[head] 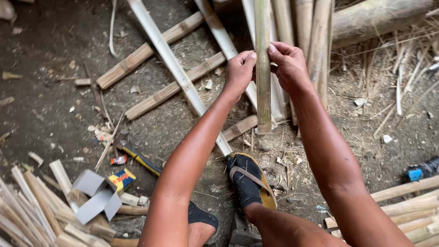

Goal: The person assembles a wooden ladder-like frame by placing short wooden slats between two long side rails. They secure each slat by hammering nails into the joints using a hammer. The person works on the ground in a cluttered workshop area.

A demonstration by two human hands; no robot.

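You hold a long, flat bamboo strip (263,82) upright between both hands. It is smooth, greenish-tan, and its bottom end rests on the dirt ground (55,41). Your left hand (238,72) and right hand (289,66) pinch its sides tightly.

Small yellow-blue-red packet (121,179) on dirt beside grey folded card (97,195) — smaller red wrapper (118,160) just above

Single head-worn camera, aimed steeply downward from above the person's arms. It views the dirt ground (55,41) at close range, with both forearms filling the lower frame.
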